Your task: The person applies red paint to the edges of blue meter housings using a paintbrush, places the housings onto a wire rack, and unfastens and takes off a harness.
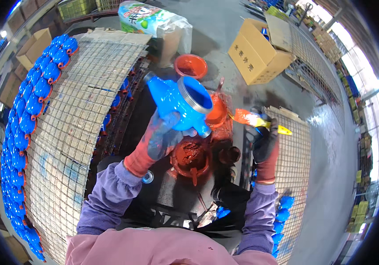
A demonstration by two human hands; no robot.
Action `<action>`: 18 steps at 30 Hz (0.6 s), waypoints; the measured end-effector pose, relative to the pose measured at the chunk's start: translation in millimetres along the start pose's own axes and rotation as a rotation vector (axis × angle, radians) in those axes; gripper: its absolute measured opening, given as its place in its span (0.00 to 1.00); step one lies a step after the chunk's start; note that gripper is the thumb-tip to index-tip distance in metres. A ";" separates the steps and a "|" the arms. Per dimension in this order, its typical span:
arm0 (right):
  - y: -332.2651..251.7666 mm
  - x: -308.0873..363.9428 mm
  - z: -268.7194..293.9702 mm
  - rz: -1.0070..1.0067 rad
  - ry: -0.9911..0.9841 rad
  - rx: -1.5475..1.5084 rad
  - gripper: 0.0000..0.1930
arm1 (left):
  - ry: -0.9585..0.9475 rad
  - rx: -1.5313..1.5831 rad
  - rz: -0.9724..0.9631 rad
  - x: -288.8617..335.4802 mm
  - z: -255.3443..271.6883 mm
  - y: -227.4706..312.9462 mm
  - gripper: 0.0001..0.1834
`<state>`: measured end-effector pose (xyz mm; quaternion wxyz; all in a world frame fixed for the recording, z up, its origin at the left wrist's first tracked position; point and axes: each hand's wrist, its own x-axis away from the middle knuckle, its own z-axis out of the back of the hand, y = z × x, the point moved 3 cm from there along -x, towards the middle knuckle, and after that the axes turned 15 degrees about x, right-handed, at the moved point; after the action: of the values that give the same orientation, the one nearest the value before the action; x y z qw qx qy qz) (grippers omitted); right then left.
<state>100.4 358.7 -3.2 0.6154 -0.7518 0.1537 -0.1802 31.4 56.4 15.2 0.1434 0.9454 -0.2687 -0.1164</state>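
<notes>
My left hand, in a red glove with a dark, paint-stained palm, grips a glossy blue water meter housing. The housing is tilted, its wide threaded mouth facing up and right and a threaded pipe end at either side. A paintbrush with a yellow handle and orange-red paint on its bristles is held in my gloved right hand, to the right of the housing and apart from it. Below the housing stands a red-coated pot of thick dark red paint. Behind the housing is an orange-red bowl, partly hidden.
Rows of blue housings line the far edge of a wire-mesh rack at left. Another mesh rack with blue parts stands at right. Beyond are a red basin, a plastic sack and an open cardboard box.
</notes>
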 end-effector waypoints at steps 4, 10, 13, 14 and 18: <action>-27.5 27.6 5.1 0.156 -0.005 0.088 0.24 | 0.095 -0.534 -0.024 9.5 -2.0 -20.1 0.49; -52.3 47.0 -17.2 0.273 0.245 0.367 0.10 | -0.325 -1.248 -0.371 22.4 -25.0 -60.8 0.56; -53.8 47.1 -14.4 0.360 0.141 0.777 0.13 | -0.509 -1.161 -0.393 22.8 -25.5 -78.5 0.48; -51.1 48.0 -10.9 0.207 0.115 0.856 0.13 | -0.564 -1.123 -0.405 23.4 -25.4 -83.9 0.45; -59.7 58.7 -13.4 0.197 0.024 0.825 0.13 | -0.309 -0.843 0.092 23.1 -21.7 -97.6 0.23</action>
<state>146.9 332.0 62.6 0.8772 -0.4221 0.1468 -0.1756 103.3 127.9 -0.4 0.4791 0.7630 -0.2578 -0.3490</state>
